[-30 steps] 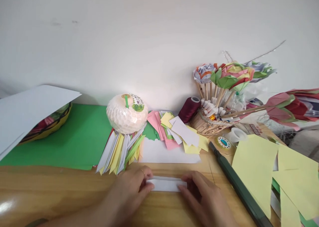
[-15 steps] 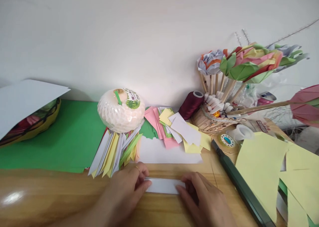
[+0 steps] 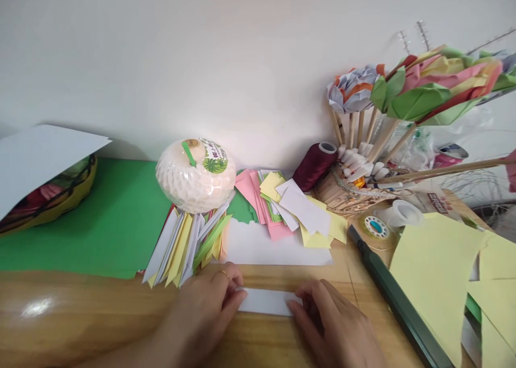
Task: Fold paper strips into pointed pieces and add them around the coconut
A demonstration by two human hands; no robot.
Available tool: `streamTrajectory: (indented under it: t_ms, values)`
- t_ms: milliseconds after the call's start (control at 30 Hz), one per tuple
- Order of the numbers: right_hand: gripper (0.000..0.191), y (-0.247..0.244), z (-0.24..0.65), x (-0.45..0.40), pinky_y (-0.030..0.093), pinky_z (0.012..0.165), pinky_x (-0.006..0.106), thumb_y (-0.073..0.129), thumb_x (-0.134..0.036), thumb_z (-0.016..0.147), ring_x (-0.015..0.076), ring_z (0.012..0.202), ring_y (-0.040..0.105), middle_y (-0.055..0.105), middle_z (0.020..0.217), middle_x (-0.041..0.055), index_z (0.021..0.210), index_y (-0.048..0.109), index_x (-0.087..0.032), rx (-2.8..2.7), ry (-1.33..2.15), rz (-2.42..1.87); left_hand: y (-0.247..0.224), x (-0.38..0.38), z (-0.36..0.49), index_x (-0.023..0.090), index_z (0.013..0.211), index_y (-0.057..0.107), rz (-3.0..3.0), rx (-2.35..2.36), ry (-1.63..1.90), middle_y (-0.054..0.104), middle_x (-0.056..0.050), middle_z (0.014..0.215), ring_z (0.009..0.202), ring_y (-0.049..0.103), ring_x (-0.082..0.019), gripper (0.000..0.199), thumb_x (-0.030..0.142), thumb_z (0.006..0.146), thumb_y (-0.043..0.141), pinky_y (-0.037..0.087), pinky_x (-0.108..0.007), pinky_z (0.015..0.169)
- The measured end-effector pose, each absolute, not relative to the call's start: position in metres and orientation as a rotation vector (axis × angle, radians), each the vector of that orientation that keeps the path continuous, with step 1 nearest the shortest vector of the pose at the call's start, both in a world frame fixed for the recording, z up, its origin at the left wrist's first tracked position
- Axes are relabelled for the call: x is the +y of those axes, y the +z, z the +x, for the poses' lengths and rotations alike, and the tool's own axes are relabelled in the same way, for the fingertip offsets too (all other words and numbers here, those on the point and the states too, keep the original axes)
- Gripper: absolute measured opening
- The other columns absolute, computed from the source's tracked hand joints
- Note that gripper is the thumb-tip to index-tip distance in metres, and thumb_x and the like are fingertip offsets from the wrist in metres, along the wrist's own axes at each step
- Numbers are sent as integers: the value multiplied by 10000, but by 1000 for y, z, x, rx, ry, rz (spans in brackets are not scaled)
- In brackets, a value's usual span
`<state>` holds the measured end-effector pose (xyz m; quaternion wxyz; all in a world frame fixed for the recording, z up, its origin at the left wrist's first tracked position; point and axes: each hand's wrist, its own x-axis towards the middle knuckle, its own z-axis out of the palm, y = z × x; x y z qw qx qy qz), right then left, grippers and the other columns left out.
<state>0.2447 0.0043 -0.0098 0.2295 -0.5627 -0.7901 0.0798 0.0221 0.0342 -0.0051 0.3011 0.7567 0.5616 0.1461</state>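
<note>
A narrow white paper strip point(image 3: 268, 302) lies level just above the wooden table point(image 3: 100, 314), near the front edge of the view. Its left end is pinched between the thumb and fingers of my left hand point(image 3: 213, 303), which wears a thin ring. My right hand point(image 3: 334, 319) pinches the strip's right end, with its fingers curled. Behind my left hand are folded paper pieces point(image 3: 181, 244) in white, yellow and green. A white paper sheet point(image 3: 278, 249) lies flat just beyond the strip.
Behind stand a netted round object point(image 3: 195, 179), small coloured papers point(image 3: 258, 196), a maroon thread spool point(image 3: 316, 166) and a basket point(image 3: 342, 193) with paper flowers point(image 3: 439, 88). A dark green long tool point(image 3: 395, 292) and yellow sheets point(image 3: 439, 266) lie right. Green paper point(image 3: 121, 223) is left.
The view has shifted slightly, so the items on the right appear farther right. Both hands keep their hold on the strip, with little visible movement.
</note>
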Motion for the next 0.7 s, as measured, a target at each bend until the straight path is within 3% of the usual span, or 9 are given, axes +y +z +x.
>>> streamTrajectory:
  t_ms: [367,700]
  values:
    - [273,-8,246,6,441,442,221,347,-381,979,132,512,605,592,621,-11,804,496,-234,-2222,205,-1572,-3,34,22,202,734,550,2065,1489,387,627,40,625,572,614,-137,104,129,795,507,407,-194,498]
    - [290,-6,245,9,463,500,229,305,-276,986,131,576,600,587,712,7,774,499,-230,-2325,114,-1473,-7,31,22,197,708,504,2373,1419,523,570,18,657,557,565,-135,165,148,841,419,396,-213,508]
